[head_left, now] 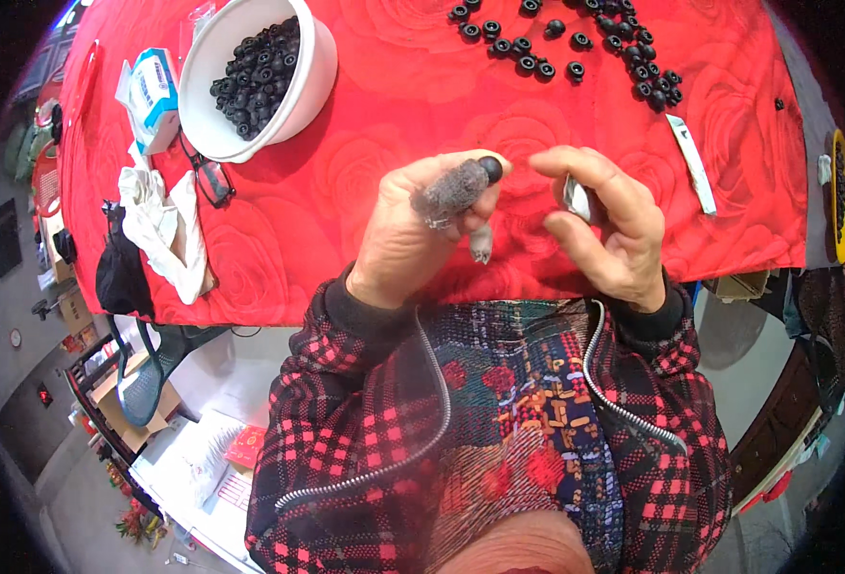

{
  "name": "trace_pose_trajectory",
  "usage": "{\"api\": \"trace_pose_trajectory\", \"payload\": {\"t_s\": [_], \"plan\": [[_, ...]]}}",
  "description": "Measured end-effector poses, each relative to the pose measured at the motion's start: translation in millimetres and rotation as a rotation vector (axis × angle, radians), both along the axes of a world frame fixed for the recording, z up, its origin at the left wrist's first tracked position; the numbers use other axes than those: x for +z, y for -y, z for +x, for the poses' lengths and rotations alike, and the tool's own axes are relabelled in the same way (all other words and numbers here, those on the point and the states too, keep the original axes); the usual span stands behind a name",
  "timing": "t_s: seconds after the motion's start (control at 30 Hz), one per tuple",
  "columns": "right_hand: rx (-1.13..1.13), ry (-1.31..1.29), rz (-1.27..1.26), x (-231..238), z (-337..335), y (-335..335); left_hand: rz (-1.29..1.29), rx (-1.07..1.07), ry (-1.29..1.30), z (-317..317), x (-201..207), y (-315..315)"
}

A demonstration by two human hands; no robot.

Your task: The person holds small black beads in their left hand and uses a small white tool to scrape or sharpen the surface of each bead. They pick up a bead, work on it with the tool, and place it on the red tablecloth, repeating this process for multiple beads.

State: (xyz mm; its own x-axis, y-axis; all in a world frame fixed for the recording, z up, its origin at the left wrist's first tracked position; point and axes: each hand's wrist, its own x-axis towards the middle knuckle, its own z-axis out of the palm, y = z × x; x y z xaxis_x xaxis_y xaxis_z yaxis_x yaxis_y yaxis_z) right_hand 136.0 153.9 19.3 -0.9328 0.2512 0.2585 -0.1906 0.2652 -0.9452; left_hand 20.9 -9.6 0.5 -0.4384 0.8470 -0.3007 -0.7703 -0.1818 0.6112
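Over the near edge of the red table, my left hand [384,225] pinches a small black rounded part [489,169] at its fingertips. A worn grey wrapping [449,194] covers one digit of that hand, and a second grey-wrapped tip [481,244] points down below it. Apart from it on the right, my right hand [619,225] is curled, its thumb and index finger spaced apart. Within its bent fingers sits a small silvery-white piece [577,199], partly hidden; its kind does not show.
A white bowl [322,77] of black parts tilts at the far left, near a blue-white box [152,100], eyeglasses [214,182] and white cloth [169,225]. More black parts [576,72] lie scattered far right, above a white strip [692,165]. A yellow tray [842,244] stands at the right.
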Motion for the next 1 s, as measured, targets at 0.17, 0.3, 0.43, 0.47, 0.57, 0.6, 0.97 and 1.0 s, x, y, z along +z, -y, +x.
{"api": "trace_pose_trajectory", "payload": {"t_s": [0.17,0.3,0.43,0.47,0.57,0.6,0.97,1.0], "plan": [[-0.023,-0.110,0.200,-8.1,-12.3,9.5,-0.077,-0.065,-0.084,9.6,1.4,2.8],[-0.067,-0.278,0.408,-7.0,-12.4,11.0,0.005,-0.074,0.106,10.4,5.6,4.4],[-0.117,-0.364,0.494,-11.9,-10.8,12.2,0.003,-0.053,0.114,15.7,13.0,3.7],[-0.130,-0.381,0.514,-11.7,-9.9,12.8,-0.003,-0.037,0.066,17.6,13.1,4.1],[-0.136,-0.399,0.497,-6.6,-7.0,16.3,-0.033,0.004,-0.062,22.3,14.7,6.5],[-0.118,-0.383,0.445,-0.1,-7.2,17.6,-0.047,0.011,-0.095,22.7,16.3,7.2],[-0.018,-0.044,0.201,12.6,-5.8,7.4,-0.038,0.071,-0.323,19.8,23.0,8.9],[-0.013,-0.057,0.214,11.2,-6.9,7.5,-0.046,0.067,-0.332,19.1,23.4,8.3]]}}
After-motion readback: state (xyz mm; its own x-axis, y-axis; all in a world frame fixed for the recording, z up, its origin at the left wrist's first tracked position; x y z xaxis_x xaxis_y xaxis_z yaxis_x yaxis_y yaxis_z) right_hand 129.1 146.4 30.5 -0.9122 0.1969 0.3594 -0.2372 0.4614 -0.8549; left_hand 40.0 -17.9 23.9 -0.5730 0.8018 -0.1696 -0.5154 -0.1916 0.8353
